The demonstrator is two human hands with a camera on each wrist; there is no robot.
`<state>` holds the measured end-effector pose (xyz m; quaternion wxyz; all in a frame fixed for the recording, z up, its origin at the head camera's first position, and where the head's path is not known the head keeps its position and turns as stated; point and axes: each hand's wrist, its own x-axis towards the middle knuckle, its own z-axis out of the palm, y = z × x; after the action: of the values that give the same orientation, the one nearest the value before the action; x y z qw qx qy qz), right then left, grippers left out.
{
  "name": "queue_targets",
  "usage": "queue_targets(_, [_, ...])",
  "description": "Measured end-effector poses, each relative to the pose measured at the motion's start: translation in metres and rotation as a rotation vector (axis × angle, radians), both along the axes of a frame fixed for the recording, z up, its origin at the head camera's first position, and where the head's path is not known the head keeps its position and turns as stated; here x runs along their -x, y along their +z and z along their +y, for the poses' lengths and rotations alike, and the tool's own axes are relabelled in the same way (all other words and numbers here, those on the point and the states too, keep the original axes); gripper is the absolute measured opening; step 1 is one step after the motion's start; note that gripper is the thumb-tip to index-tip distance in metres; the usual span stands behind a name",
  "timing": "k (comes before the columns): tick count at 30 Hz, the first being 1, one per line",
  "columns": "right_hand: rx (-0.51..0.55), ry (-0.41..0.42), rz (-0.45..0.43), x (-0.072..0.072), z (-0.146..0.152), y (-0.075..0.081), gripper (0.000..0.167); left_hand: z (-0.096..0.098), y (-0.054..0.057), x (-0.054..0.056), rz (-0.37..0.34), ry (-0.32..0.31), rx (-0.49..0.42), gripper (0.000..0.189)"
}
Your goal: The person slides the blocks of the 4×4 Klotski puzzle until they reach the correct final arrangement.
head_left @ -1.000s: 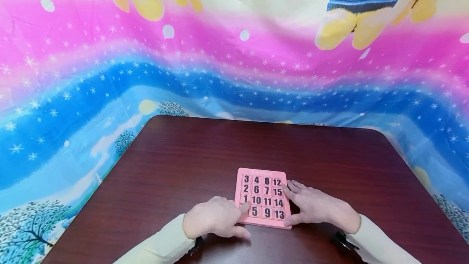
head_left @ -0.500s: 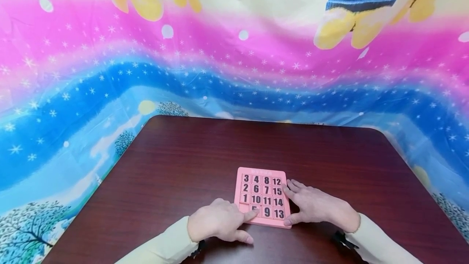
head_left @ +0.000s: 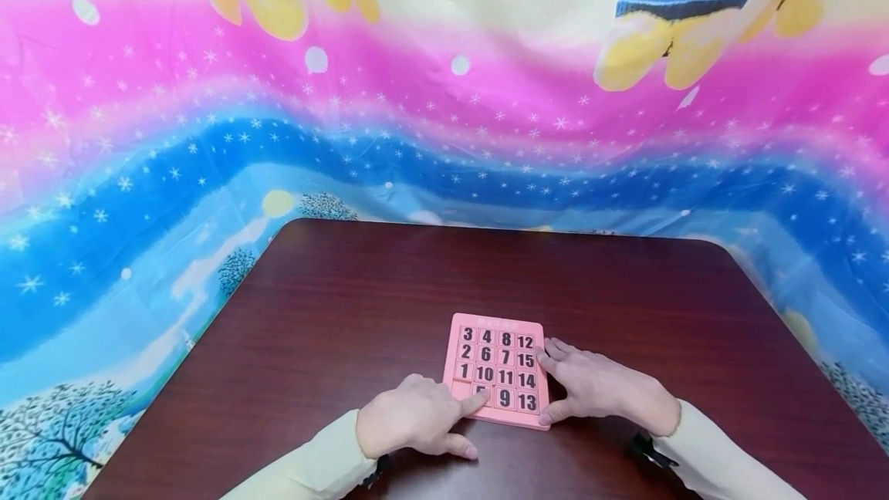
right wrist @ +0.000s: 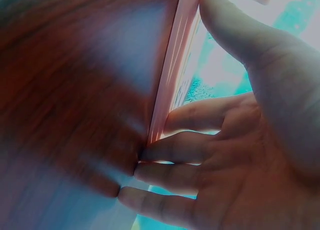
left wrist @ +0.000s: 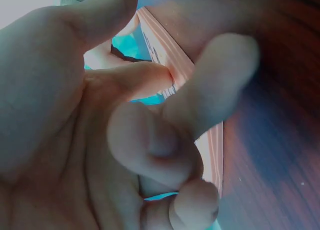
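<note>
On the left, a printed cloth [head_left: 208,122] hangs behind and around the table [head_left: 333,299], with a leafy tree [head_left: 59,430] low on it and bands of blue and pink dotted with white snowflakes. The table is dark reddish brown, with rounded far corners. A cream sleeve [head_left: 305,454] comes in from the near left, a black strap [head_left: 378,471] at its cuff. The left hand [head_left: 410,417] points rightward: its index finger lies straight and its tip touches the tile numbered 5 [head_left: 481,390], covering part of the figure. The thumb sticks out below, over the table; the other fingers bend loosely and hold nothing.

Next comes the pink number puzzle [head_left: 497,322], lying flat on the near part of the table, between the two hands. Its rows read 3, 4, 8, 12; then 2, 6, 7, 15; then 1, 10, 11, 14; the nearest has a bare pink slot — left of the 5 — and 9 and 13.

The right hand [head_left: 597,384] rests against the puzzle's right edge, fingers spread and thumb at the near corner. The hands are apart. Farther right are another black strap [head_left: 651,451] and cream sleeve [head_left: 722,446].
</note>
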<state>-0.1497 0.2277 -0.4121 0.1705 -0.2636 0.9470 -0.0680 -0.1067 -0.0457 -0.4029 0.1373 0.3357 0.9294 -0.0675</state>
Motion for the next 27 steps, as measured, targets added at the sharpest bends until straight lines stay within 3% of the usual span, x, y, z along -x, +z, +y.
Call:
queue_targets(5, [0.0,-0.016,-0.014,-0.0001,-0.0004,-0.0007,0.102,-0.0004,-0.0005,0.0007,-0.031,-0.007,0.01,0.081])
queue_targets(19, [-0.025,-0.046,-0.033,0.0019,-0.0046,0.0016,0.104,-0.0018,0.0024,0.0009,-0.015,0.005,-0.011,0.079])
queue_targets(22, [-0.033,-0.049,-0.025,0.0023,-0.0051,0.0018,0.105,-0.003,0.0025,0.0032,-0.001,-0.027,-0.04,0.075])
queue_targets(27, [-0.032,-0.033,-0.013,0.0011,-0.0033,0.0018,0.103,0.0,0.0008,0.0077,0.059,-0.127,-0.134,0.047])
